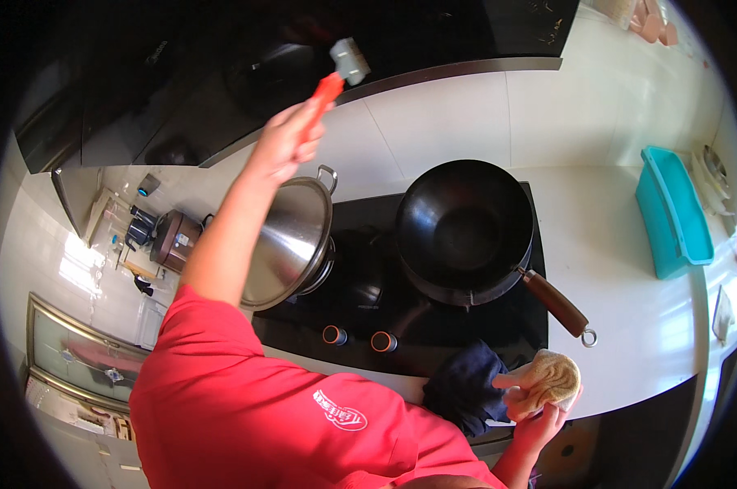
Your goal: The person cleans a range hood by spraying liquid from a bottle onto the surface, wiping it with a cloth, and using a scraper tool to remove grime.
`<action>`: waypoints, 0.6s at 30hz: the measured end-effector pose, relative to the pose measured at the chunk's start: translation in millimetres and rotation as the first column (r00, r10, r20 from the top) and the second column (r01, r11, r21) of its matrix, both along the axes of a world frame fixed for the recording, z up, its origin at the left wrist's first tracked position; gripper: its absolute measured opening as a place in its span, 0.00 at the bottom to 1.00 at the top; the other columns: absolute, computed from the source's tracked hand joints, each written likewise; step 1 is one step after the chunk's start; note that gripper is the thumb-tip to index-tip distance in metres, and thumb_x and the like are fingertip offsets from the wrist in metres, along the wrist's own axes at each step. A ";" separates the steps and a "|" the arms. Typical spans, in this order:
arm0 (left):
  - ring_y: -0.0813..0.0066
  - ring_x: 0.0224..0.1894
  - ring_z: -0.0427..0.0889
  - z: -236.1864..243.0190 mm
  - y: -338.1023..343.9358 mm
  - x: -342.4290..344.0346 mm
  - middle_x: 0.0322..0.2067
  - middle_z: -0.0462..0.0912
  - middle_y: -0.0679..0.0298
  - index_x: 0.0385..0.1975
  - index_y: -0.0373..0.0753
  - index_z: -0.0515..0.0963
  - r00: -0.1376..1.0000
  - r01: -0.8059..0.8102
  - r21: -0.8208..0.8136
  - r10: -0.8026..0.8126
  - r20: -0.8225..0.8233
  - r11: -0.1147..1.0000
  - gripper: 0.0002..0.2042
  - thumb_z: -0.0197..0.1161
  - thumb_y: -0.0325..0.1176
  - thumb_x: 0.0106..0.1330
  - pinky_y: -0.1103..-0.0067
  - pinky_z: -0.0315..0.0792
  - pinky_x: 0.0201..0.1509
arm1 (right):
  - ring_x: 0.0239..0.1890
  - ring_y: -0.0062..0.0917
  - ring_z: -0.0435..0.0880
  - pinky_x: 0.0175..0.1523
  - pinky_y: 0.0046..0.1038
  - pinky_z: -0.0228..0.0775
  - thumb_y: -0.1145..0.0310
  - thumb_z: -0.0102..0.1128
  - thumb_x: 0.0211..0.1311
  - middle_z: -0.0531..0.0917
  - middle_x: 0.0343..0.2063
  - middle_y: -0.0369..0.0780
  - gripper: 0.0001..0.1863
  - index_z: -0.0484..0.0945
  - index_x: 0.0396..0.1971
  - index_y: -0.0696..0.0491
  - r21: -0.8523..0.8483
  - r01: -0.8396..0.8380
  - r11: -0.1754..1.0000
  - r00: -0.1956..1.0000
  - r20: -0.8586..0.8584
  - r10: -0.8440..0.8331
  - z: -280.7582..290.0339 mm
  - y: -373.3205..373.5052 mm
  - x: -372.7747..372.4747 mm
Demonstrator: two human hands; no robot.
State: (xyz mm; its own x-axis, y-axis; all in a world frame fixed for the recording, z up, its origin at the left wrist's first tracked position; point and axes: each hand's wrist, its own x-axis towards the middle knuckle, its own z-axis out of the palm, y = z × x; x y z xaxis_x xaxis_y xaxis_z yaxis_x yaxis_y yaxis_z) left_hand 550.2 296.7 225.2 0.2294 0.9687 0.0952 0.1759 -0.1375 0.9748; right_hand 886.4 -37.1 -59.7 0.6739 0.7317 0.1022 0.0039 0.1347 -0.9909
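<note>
Red shirt (279,424), nearest | left hand (291,140) closed around red-handled scraper (330,85), raised before black range hood (433,33), contact unclear | right hand (546,418) gripping tan cloth (552,376) beside navy cloth (464,387) | beyond: black wok (466,228), steel-lidded pot (293,232) on cooktop (354,273); turquoise bin (660,216) on white surface (600,232)

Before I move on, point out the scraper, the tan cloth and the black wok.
Scraper (330,85): head view, red handle near the blade.
Tan cloth (557,377): head view, its bunched middle.
Black wok (464,224): head view, inside the bowl.
</note>
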 end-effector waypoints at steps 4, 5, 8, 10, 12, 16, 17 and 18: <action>0.91 0.12 0.54 8.0 -18.5 -21.6 0.16 0.61 0.76 0.48 0.35 0.71 0.992 -0.128 -0.004 0.128 0.009 0.992 0.20 0.52 0.47 0.70 0.90 0.49 0.15 | 0.47 0.33 0.72 0.52 0.29 0.63 0.72 0.49 0.61 0.69 0.47 0.45 0.13 0.70 0.45 0.59 0.003 -0.043 0.999 0.960 0.278 0.040 8.4 7.1 -4.8; 0.91 0.12 0.54 6.8 -10.9 -11.3 0.16 0.62 0.75 0.48 0.35 0.71 1.000 -0.027 -0.021 0.027 0.014 0.999 0.20 0.52 0.47 0.69 0.89 0.50 0.15 | 0.47 0.35 0.72 0.52 0.29 0.63 0.73 0.50 0.61 0.68 0.47 0.45 0.12 0.71 0.43 0.59 0.043 -0.051 0.998 0.994 0.103 0.046 14.0 9.8 -9.7; 0.91 0.12 0.54 -2.7 6.1 72.0 0.16 0.60 0.76 0.48 0.35 0.71 0.991 0.072 -0.037 -0.067 0.119 0.997 0.20 0.52 0.47 0.70 0.89 0.50 0.15 | 0.45 0.40 0.72 0.51 0.31 0.64 0.73 0.54 0.59 0.68 0.47 0.47 0.09 0.72 0.40 0.58 0.113 0.002 0.994 0.943 -0.331 0.035 31.2 13.4 -24.2; 0.89 0.13 0.56 -9.1 8.0 115.5 0.17 0.62 0.75 0.46 0.36 0.71 0.969 0.161 0.008 -0.160 0.187 0.987 0.19 0.54 0.47 0.69 0.89 0.51 0.15 | 0.45 0.40 0.72 0.50 0.31 0.64 0.73 0.54 0.59 0.68 0.47 0.47 0.09 0.72 0.40 0.58 0.118 -0.008 0.993 0.974 -0.226 0.034 37.3 12.7 -29.3; 0.89 0.13 0.56 -4.6 2.3 130.0 0.17 0.62 0.75 0.45 0.35 0.71 0.967 0.156 0.011 -0.155 0.203 0.988 0.19 0.53 0.48 0.69 0.89 0.51 0.15 | 0.45 0.38 0.72 0.50 0.31 0.65 0.72 0.53 0.60 0.68 0.47 0.46 0.10 0.72 0.40 0.58 0.095 -0.035 0.995 0.997 0.070 0.029 38.6 13.1 -30.2; 0.91 0.12 0.54 -0.6 -6.0 49.3 0.16 0.60 0.75 0.50 0.34 0.68 0.992 0.039 -0.002 -0.039 0.117 0.999 0.21 0.48 0.47 0.72 0.89 0.49 0.14 | 0.45 0.31 0.72 0.49 0.28 0.65 0.70 0.50 0.62 0.68 0.46 0.42 0.13 0.68 0.45 0.56 0.034 -0.044 0.998 0.946 0.322 0.031 26.9 10.7 -21.7; 0.91 0.12 0.54 0.8 -8.6 46.0 0.16 0.60 0.75 0.50 0.33 0.68 0.996 0.023 0.019 -0.025 0.089 1.000 0.21 0.49 0.47 0.71 0.89 0.49 0.14 | 0.45 0.29 0.72 0.48 0.28 0.65 0.70 0.49 0.62 0.68 0.46 0.41 0.14 0.67 0.47 0.56 0.029 -0.033 0.999 0.976 0.214 0.026 23.5 10.6 -22.3; 0.91 0.12 0.53 3.3 -12.1 43.5 0.16 0.61 0.75 0.50 0.33 0.68 0.998 -0.007 0.039 0.005 0.064 0.999 0.21 0.49 0.47 0.71 0.89 0.49 0.14 | 0.45 0.27 0.72 0.48 0.27 0.65 0.69 0.47 0.62 0.68 0.46 0.40 0.16 0.66 0.49 0.57 0.028 -0.027 0.999 0.995 0.100 0.024 21.4 9.8 -21.6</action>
